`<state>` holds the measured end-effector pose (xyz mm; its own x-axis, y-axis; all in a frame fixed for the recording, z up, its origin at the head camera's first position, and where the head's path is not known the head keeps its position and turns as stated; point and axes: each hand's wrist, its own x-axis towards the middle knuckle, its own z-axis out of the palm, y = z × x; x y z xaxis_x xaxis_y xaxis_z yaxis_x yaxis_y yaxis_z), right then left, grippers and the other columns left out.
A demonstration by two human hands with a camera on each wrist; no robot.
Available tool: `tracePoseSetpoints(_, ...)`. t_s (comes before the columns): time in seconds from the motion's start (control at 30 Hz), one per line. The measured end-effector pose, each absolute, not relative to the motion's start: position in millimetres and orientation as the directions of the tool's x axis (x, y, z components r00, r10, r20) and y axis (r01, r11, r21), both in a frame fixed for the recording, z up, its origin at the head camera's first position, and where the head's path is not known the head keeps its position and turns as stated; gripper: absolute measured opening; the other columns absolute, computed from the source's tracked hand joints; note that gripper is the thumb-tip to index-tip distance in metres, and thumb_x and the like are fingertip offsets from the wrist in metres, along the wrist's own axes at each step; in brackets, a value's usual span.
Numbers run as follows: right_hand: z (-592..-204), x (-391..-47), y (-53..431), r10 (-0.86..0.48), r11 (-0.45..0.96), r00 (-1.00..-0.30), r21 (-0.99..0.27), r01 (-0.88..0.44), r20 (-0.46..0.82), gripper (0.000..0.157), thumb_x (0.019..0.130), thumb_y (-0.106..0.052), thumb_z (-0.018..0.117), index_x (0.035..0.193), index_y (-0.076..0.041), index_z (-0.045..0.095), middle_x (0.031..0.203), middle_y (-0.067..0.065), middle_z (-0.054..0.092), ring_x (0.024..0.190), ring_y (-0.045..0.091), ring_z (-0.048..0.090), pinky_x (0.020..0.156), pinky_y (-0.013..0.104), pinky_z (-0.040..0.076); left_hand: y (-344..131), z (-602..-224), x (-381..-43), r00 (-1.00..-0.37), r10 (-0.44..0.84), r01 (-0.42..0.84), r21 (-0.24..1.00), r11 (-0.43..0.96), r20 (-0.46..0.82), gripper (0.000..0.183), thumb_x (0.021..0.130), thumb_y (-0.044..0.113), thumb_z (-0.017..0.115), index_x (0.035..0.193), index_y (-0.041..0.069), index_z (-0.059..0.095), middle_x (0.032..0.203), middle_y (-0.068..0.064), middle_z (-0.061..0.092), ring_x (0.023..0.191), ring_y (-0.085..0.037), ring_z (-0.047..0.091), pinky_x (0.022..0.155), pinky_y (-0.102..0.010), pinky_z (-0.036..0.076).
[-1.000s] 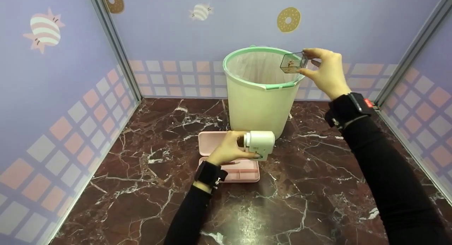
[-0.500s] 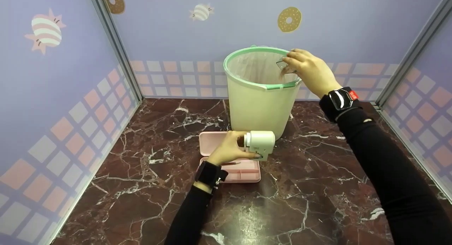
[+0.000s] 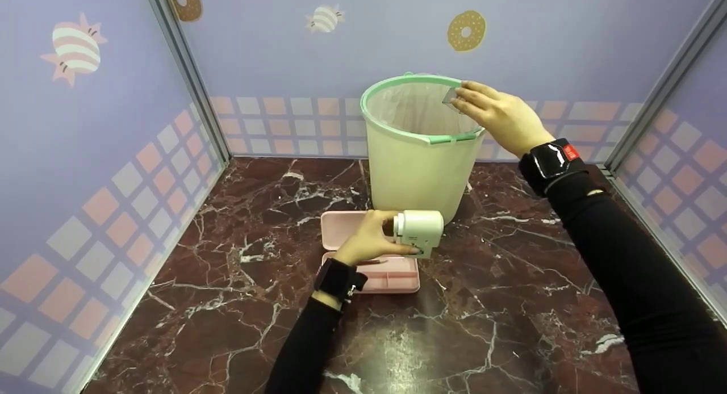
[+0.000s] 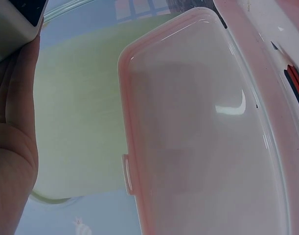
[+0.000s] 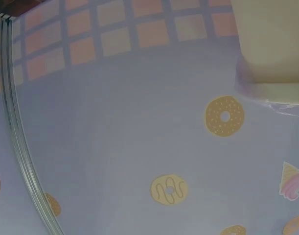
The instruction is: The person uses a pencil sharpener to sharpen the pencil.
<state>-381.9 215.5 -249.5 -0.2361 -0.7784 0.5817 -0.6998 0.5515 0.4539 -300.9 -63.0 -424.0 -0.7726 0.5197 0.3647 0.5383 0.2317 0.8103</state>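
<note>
Over the right side of the bin's mouth, my right hand (image 3: 505, 116) grips a small clear shavings container (image 3: 450, 96), tipped toward the inside and mostly hidden by the fingers. My left hand (image 3: 366, 240) holds a white pencil sharpener (image 3: 423, 229) on its side, above the pink pencil case (image 3: 403, 283). The left wrist view has the sharpener body (image 4: 10, 29) at the upper left, beside the case's raised lid (image 4: 203, 127). A dark-and-red pencil (image 4: 297, 83) lies in the case. The right wrist view shows neither the right hand nor the container.
A pale green bin (image 3: 420, 172) with a brighter green rim and a clear liner stands behind the pencil case. Dark red marble-patterned tabletop (image 3: 255, 326) lies beneath. Lilac panels (image 3: 272, 59) with sweets and checks enclose the back and both sides.
My right hand has moved left over the bin and turned down, tipping the clear container. The shavings seen in it earlier have dropped out of sight. My left hand stays with the sharpener.
</note>
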Motion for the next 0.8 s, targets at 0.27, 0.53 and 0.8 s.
tracePoseSetpoints(0.27,-248.4,-380.7,218.2,-0.868,0.444,-0.163,0.587,-0.677,0.469,0.039,0.084,0.013,0.057,0.123,0.006,0.064,0.131,0.023,0.062,0.124,0.038,0.058,0.098,0.046,0.051,-63.0,-425.0,-301.3,-0.772,0.522,0.537,0.811,0.231,0.363,0.053,0.064,0.023,0.092,0.111,0.009,0.071,0.105,-0.004,0.075,0.094,-0.012,0.07,0.09,-0.027,0.055)
tracePoseSetpoints(0.53,-248.9,-381.3,222.7,-0.862,0.459,-0.191,0.563,-0.687,0.47,0.043,0.082,0.015,0.059,0.123,0.005,0.064,0.131,0.023,0.061,0.125,0.039,0.057,0.097,0.047,0.052,-63.4,-425.5,-302.0,-0.769,0.52,0.546,0.805,0.233,0.371,0.052,0.065,0.021,0.091,0.11,0.006,0.071,0.103,-0.005,0.076,0.092,-0.011,0.07,0.086,-0.025,0.056)
tracePoseSetpoints(0.8,-252.4,-383.1,225.8,-0.793,0.529,-0.205,0.482,-0.699,0.573,0.038,0.085,0.013,0.058,0.122,0.005,0.064,0.125,0.025,0.064,0.118,0.041,0.06,0.091,0.05,0.055,-65.6,-425.1,-302.8,-0.771,0.513,0.538,0.817,0.209,0.377,0.052,0.064,0.022,0.092,0.109,0.007,0.071,0.103,-0.006,0.075,0.091,-0.013,0.07,0.085,-0.027,0.057)
